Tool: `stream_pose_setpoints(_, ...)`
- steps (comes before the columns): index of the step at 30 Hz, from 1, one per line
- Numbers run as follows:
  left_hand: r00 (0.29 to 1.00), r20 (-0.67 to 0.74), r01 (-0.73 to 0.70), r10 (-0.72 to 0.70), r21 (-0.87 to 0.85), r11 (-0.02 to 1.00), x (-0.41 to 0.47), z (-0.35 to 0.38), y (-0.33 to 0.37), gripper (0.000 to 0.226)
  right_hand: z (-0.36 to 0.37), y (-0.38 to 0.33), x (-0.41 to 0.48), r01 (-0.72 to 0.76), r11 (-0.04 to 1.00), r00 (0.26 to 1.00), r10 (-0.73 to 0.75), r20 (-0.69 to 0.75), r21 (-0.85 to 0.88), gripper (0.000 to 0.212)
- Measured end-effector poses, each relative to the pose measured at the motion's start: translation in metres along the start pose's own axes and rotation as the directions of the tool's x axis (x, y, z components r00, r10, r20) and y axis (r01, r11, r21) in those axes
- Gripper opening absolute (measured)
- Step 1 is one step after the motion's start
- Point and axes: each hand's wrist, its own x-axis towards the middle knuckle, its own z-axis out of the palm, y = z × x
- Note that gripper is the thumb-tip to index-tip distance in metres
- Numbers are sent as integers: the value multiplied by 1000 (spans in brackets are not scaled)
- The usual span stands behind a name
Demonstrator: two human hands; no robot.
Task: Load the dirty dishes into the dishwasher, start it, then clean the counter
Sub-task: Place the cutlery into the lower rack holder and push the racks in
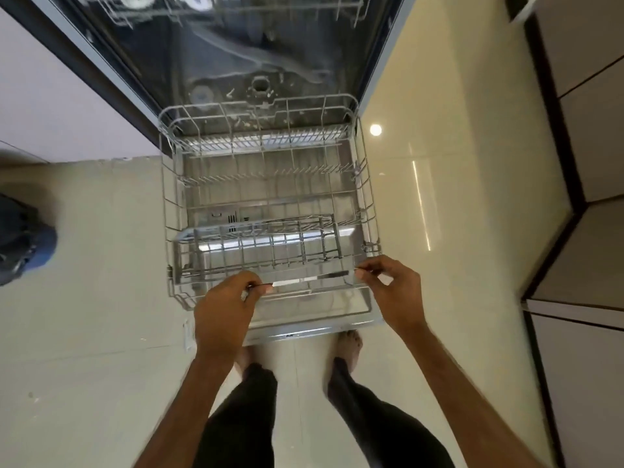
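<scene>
Floor: pale glossy tiles (101,265), cabinets (591,130) at the right
Dishwasher: open (256,45), its door (320,327) folded down flat
Lower rack: grey wire (366,184), pulled out over the door
Left hand: (224,309) thumb and forefinger pinch the left end of a thin bar (304,281) at the rack's front edge
Right hand: (395,292) fingertips pinch the bar's right end
Bar: part of the rack or loose, cannot tell

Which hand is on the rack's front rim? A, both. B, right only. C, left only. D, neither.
A: the left hand and the right hand each pinch the front wire of the rack.
</scene>
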Motion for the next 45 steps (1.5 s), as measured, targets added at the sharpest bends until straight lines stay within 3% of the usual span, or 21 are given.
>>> stream_pose_setpoints(5, 995, -92, -44, 41, -40, 998, 55, 74, -47, 11, 45, 74, 55, 76, 996, 996, -78, -45, -45, 13)
stream_pose_setpoints(12, 985, -45, -158, 166, 137, 978, 105, 139, -99, 8, 81, 146, 105, 215, 917, 971, -237, -26, -335, 14)
stream_pose_setpoints(18, 949, -43, -284, 313, 320, 904, 117, 155, -110, 9, 88, 168, 121, 365, 818, 927, -363, 94, -445, 12)
stream_pose_setpoints(29, 967, 57, -252, 247, 313, 916, 125, 165, -112, 8, 91, 178, 129, 402, 675, 907, -388, 165, -619, 9)
stream_pose_setpoints(33, 966, 76, -257, 245, 309, 916, 127, 167, -111, 9, 91, 174, 133, 342, 646, 932, -324, 160, -683, 10)
stream_pose_setpoints(45, 966, 70, -258, 248, 299, 919, 126, 164, -106, 11, 93, 170, 133, 314, 633, 946, -273, 176, -708, 14)
